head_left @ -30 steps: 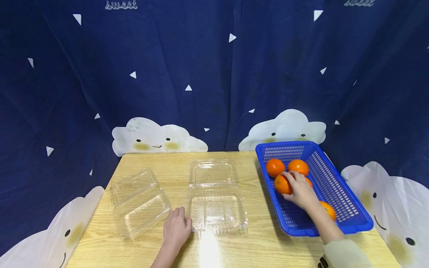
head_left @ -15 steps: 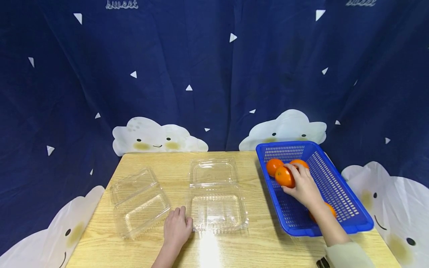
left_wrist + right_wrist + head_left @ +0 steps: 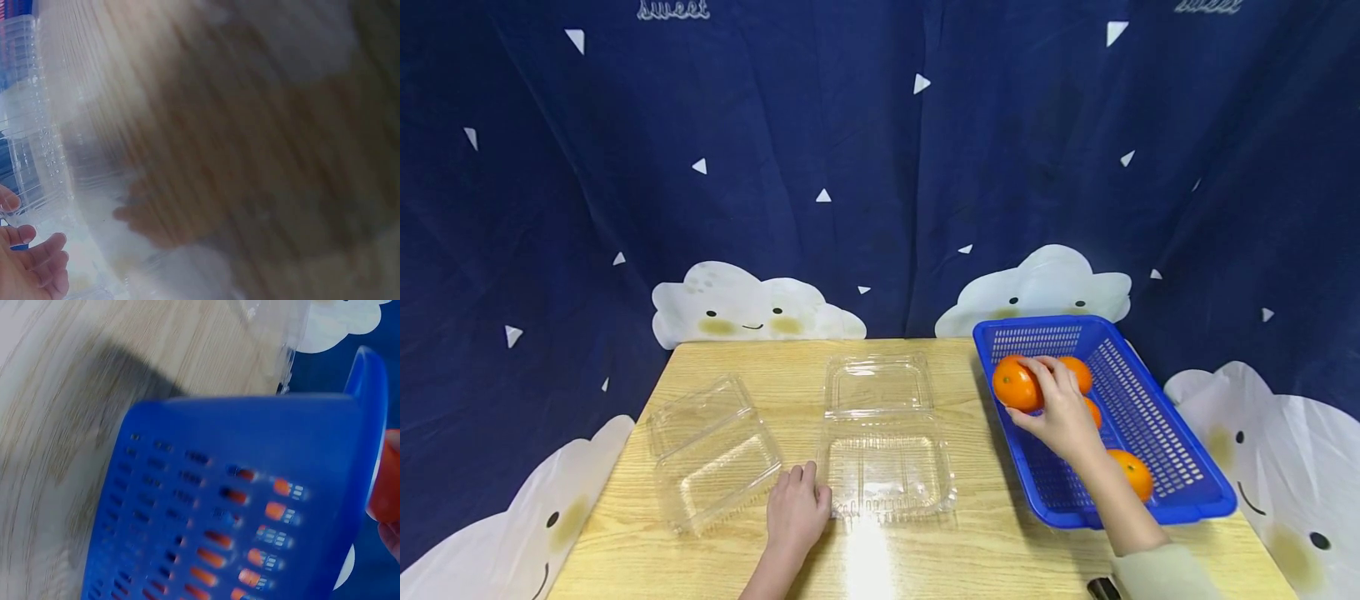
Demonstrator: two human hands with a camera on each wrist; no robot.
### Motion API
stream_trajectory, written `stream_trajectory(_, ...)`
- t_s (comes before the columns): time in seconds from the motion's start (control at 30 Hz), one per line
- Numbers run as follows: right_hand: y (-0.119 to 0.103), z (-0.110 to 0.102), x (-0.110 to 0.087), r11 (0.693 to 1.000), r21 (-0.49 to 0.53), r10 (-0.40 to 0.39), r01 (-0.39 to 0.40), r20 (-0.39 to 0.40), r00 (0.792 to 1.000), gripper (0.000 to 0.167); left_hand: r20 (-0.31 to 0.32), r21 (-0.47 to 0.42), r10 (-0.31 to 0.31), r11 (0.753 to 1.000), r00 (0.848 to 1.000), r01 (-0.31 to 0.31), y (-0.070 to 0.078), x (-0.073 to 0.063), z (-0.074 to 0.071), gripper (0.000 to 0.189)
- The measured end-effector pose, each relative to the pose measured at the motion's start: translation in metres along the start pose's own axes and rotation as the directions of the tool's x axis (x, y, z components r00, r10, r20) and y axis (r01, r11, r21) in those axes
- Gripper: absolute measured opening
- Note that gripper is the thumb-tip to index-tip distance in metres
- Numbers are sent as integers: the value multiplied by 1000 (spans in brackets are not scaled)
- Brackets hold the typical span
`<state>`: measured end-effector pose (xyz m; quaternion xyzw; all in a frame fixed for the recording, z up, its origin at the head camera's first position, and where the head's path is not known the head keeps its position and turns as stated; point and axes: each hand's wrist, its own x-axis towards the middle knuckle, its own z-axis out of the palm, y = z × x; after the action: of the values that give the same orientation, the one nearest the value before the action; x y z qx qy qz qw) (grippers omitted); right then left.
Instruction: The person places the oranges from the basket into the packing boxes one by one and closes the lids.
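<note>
My right hand (image 3: pixel 1060 417) grips an orange (image 3: pixel 1013 385) between thumb and fingers, raised at the left side of the blue basket (image 3: pixel 1213 500). In the right wrist view, the held orange (image 3: pixel 387 481) shows just past the basket's rim. Other oranges lie below, one by the fingers (image 3: pixel 1077 373) and another orange (image 3: pixel 1129 473) under the forearm. My left hand (image 3: pixel 795 508) rests on the table, thumb at the front left corner of an open clear plastic clamshell box (image 3: pixel 887 471). The left wrist view shows its fingers loosely bent.
A second open clear clamshell box (image 3: pixel 718 458) lies tilted on the left of the wooden table (image 3: pixel 985 550). Behind the table hangs a dark blue curtain (image 3: pixel 880 167) with clouds and triangles.
My right hand has lifted an orange from among the others and carried it left and up towards the basket's left rim. My left hand and both boxes have stayed put.
</note>
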<state>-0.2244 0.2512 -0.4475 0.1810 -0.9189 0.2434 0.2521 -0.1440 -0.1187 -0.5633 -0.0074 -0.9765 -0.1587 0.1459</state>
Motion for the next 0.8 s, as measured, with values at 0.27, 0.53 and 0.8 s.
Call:
stream_trajectory(0.27, -18, 13, 0, 999, 37, -5, 5, 12, 1000, 73, -9, -2, -1, 1000, 1000, 1, 0, -1, 1, 24)
stream_trajectory(0.53, -37, 36, -5, 993, 100, -65, 62, 22, 998, 74, -38, 0, 6, 1000, 999, -6, -1, -1, 2, 24)
stream_trajectory(0.8, -57, 59, -7, 985, 151, -97, 89, 47, 994, 73, -23, -7, -5, 1000, 1000, 5, -2, -1, 3, 25)
